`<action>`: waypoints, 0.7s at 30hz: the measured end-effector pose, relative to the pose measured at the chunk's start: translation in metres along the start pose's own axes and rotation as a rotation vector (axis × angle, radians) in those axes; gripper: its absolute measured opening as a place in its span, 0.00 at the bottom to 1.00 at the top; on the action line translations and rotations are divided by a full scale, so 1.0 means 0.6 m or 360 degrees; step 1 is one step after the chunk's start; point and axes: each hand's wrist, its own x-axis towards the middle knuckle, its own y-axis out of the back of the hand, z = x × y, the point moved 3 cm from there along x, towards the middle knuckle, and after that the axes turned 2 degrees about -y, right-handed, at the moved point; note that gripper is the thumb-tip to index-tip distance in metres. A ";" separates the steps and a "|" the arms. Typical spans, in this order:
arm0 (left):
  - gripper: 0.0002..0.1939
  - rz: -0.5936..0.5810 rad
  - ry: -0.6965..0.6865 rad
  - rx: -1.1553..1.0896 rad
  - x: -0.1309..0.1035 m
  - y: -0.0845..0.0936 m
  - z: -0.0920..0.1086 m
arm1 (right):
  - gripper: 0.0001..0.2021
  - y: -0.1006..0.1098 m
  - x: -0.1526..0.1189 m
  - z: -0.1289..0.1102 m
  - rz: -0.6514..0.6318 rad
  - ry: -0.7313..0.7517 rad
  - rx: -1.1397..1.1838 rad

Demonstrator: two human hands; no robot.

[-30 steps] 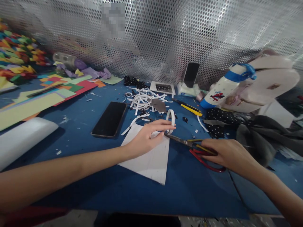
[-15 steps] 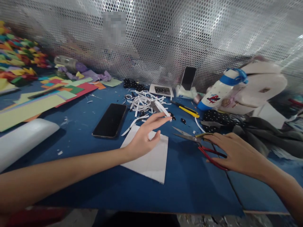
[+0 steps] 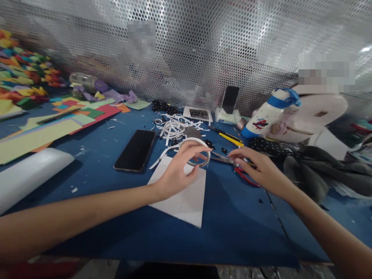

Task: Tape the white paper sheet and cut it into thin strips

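Basically, left hand [image 3: 176, 167] holds white ring [image 3: 208, 157], loosely curled through it, best gripped lightly to avoid bending; right hand [image 3: 263, 168] half-curled over scissors [image 3: 225, 160] just beside, grip unclear.

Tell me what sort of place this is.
Probably a craft workspace, judging by the scissors, the yellow and black utility knife and the sheets of coloured paper.

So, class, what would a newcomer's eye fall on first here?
Probably the white ring at the left hand, near the middle of the view. Next might come the heap of bright, many-coloured pieces at the far left, then the tilted blue-and-white bottle on the right.
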 end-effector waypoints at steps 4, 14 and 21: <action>0.22 -0.0114 -0.0023 -0.0050 0.001 -0.004 0.001 | 0.10 -0.046 0.044 -0.057 -0.0202 0.0111 0.0576; 0.27 -0.0176 -0.0152 0.0109 -0.004 -0.003 0.012 | 0.09 -0.100 0.058 -0.067 0.0034 0.0179 0.1009; 0.21 -0.0113 -0.0066 0.0111 -0.002 -0.001 0.008 | 0.09 -0.097 0.040 -0.083 -0.0087 0.0354 0.0899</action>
